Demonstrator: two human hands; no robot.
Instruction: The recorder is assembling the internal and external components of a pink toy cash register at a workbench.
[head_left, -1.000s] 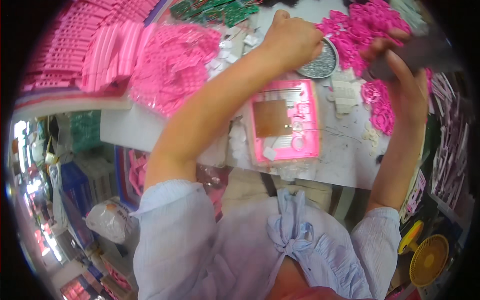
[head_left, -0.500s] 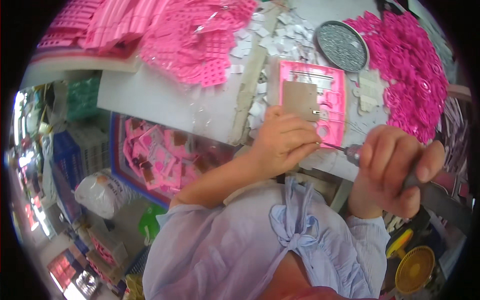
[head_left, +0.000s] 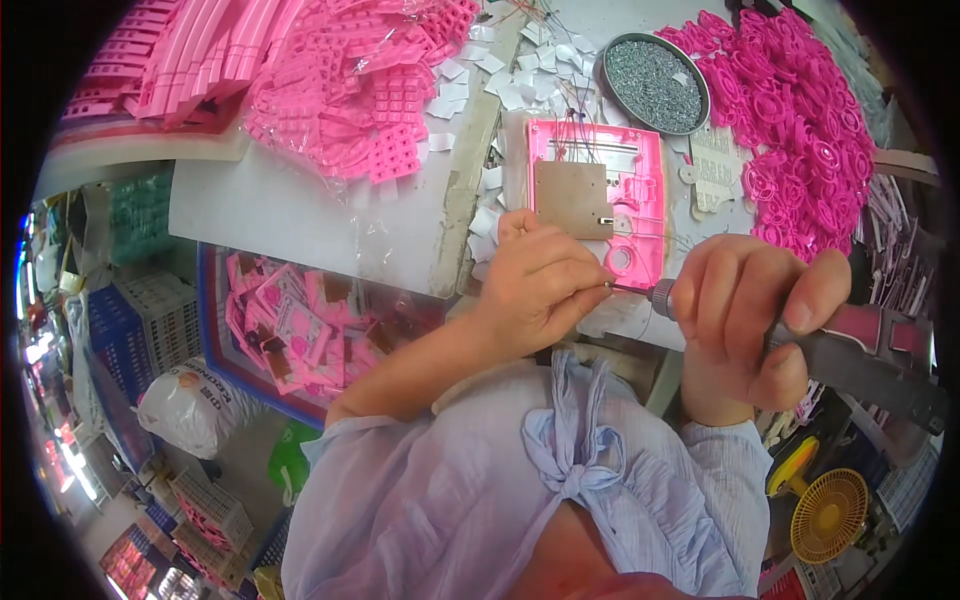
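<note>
My right hand (head_left: 745,315) grips a dark electric screwdriver (head_left: 860,365) with a reddish patch, its thin bit pointing left. My left hand (head_left: 545,280) is closed in a pinch right at the bit's tip. Whatever sits between those fingertips is too small to make out. Just beyond the left hand lies an open pink plastic casing (head_left: 648,165), with a brown square board (head_left: 572,200) in it and thin wires (head_left: 575,125) at its far end. The left fingers partly cover the casing's near left corner.
A round pan of small silvery metal pieces (head_left: 655,88) stands behind the casing. Magenta rings (head_left: 800,140) heap at the right, pink keypad pieces (head_left: 340,100) at the far left. White paper bits (head_left: 540,75) lie between. A blue-rimmed bin (head_left: 215,340) holds pink assemblies (head_left: 300,320) at lower left.
The whole view has shifted a little, so the table things appear further left. My right hand and the screwdriver have come slightly closer to my left fingertips, which keep their pinch.
</note>
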